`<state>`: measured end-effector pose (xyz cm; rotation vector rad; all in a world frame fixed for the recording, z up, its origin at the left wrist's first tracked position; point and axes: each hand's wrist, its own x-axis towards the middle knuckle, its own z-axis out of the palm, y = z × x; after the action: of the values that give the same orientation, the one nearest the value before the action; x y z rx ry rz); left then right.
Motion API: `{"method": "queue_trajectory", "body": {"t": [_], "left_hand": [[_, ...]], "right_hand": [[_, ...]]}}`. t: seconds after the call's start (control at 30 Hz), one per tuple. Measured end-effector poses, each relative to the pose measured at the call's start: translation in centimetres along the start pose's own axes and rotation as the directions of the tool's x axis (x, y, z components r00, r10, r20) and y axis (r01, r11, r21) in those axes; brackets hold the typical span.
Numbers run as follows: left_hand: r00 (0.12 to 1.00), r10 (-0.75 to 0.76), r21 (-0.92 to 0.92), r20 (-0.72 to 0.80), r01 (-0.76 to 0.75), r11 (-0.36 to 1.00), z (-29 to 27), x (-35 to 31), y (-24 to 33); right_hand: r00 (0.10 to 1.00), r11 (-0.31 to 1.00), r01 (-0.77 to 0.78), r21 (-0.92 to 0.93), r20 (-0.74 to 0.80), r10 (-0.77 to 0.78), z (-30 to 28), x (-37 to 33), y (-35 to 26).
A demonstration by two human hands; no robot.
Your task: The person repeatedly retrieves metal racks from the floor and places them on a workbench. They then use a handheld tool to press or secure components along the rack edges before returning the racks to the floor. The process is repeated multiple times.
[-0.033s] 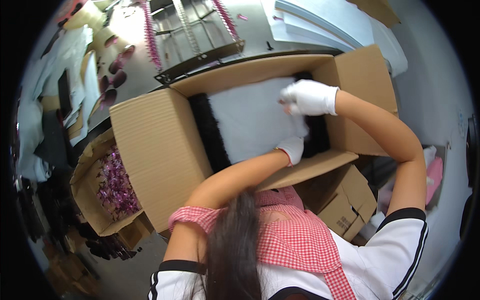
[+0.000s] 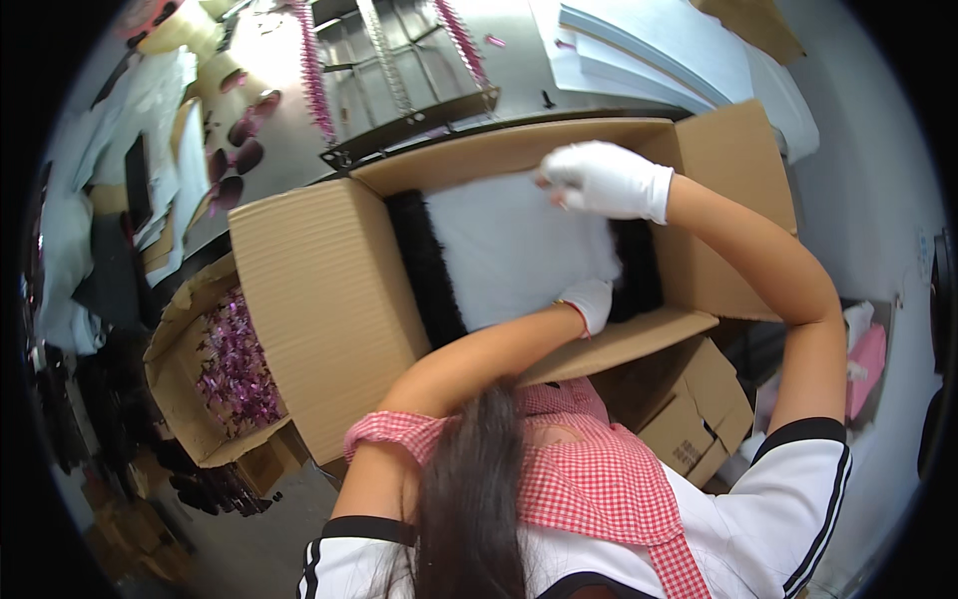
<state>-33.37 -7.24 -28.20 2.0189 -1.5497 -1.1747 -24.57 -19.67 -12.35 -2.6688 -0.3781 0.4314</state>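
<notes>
Head view: right hand [image 2: 607,181], fingers curled, has neared carton's far wall [image 2: 469,162]; left hand [image 2: 592,302], fingers hidden.

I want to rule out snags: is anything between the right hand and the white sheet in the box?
Nothing visible stands between the right hand and the white sheet in the cardboard box. The left flap and right flap are open, clear of it. The left hand is at its near edge.

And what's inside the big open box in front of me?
White material, with black furry material showing at both ends. Your left hand covers part; whatever's underneath is hidden.
</notes>
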Motion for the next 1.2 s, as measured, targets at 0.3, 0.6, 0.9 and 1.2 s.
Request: {"method": "queue_trajectory", "body": {"t": [0.3,0.6,0.9,1.2], "left_hand": [[0.985,-0.074,0.047,-0.153,0.082,0.996,-11.9,-8.6,0.8],[0.353,-0.161,0.056,-0.922,0.533,0.844,-22.9,-23.4,-5.0],[0.036,0.456,0.384,-0.889,0.601,0.701,-33.1,-29.1,-4.8],[0.029,0.362,0.282,-0.932,0.687,0.67,-32.3,-39.9,-2.8]], "right_hand": [[0.864,0.856,0.246,-0.455,-0.297,-0.406,-1.2,17.3,-4.9],[0.736,0.936,0.302,-0.179,-0.58,-0.348,-8.6,16.8,-7.3],[0.86,0.232,0.472,0.851,-0.502,0.092,-14.4,9.8,-12.9],[0.544,0.816,0.54,0.204,-0.825,-0.154,-6.8,9.9,-16.6]]}}
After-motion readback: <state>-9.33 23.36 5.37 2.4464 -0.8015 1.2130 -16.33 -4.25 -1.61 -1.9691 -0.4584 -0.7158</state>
